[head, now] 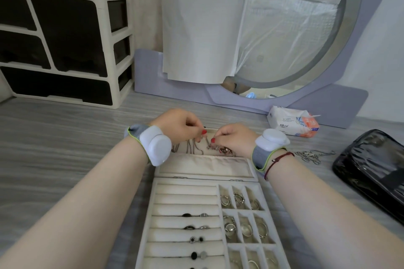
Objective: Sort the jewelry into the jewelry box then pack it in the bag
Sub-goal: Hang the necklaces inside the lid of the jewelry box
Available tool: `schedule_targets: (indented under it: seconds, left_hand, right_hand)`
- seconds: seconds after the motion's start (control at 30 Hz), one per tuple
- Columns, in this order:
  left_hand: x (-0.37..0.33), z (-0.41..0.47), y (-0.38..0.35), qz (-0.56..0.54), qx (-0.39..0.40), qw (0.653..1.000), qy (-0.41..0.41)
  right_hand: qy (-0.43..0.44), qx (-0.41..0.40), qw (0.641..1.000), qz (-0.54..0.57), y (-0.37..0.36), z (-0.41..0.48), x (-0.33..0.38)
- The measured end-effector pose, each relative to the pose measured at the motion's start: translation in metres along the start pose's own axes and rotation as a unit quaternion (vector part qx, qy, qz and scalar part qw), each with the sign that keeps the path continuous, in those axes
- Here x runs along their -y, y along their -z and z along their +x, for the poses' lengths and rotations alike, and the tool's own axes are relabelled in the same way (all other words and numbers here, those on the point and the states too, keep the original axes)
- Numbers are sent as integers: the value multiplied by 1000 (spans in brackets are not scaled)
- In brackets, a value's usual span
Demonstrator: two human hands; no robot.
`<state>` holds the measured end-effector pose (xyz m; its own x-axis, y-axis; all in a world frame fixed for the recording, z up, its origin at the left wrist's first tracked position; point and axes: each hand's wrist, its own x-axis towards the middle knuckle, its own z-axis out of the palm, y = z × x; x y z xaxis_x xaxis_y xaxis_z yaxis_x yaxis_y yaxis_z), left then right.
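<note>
The left hand (pixel 181 125) and right hand (pixel 235 137) are each pinching a chain (pixel 207 142) over the far lid (pixel 205 166) of the open box (pixel 150 214); the bag (pixel 371 172) is lying right of it.

Tabletop scene, far side: cream drawer organiser (pixel 65 35) with dark drawers, left; round mirror (pixel 258 90) on lilac stand, draped in white sheeting (pixel 196 28); tissue pack (pixel 290 121), right; grey wood-grain table (pixel 54 133).
</note>
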<state>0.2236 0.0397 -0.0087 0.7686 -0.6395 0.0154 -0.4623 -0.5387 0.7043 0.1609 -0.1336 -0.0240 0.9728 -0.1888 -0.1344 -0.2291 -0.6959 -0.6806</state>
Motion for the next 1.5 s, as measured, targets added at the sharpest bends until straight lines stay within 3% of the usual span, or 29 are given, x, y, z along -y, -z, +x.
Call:
schedule_targets:
  seconds: [0.17,0.33,0.43,0.53,0.87,1.03,1.3,1.4,1.5]
  left_hand:
    - [7,2,2,-287,20,958,5]
    - [14,3,2,-337,46,940,2]
    - [16,5,2,-348,46,936,2]
    - [18,6,1,-342,42,939,0]
    - [19,6,-3,-322,34,946,2]
    - [15,5,-7,-338,52,940,-4]
    - [0,5,-19,-342,63,938,-1]
    - [1,6,-25,-259,46,964,32]
    - [2,6,-27,-71,15,997,13]
  right_hand:
    - [-33,5,998,57,4,5,-2]
    - [-49,11,983,175,3,1,3]
    - [-32,-19,996,80,0,-2,4]
    - [5,-22,998,-62,1,-7,4]
    - [7,76,984,-162,4,-24,7]
    - [18,88,987,-132,6,-27,2]
    - [55,20,997,-58,5,-32,-9]
    - [63,15,997,-44,5,-34,-11]
    - [77,-29,997,-7,1,-34,-17]
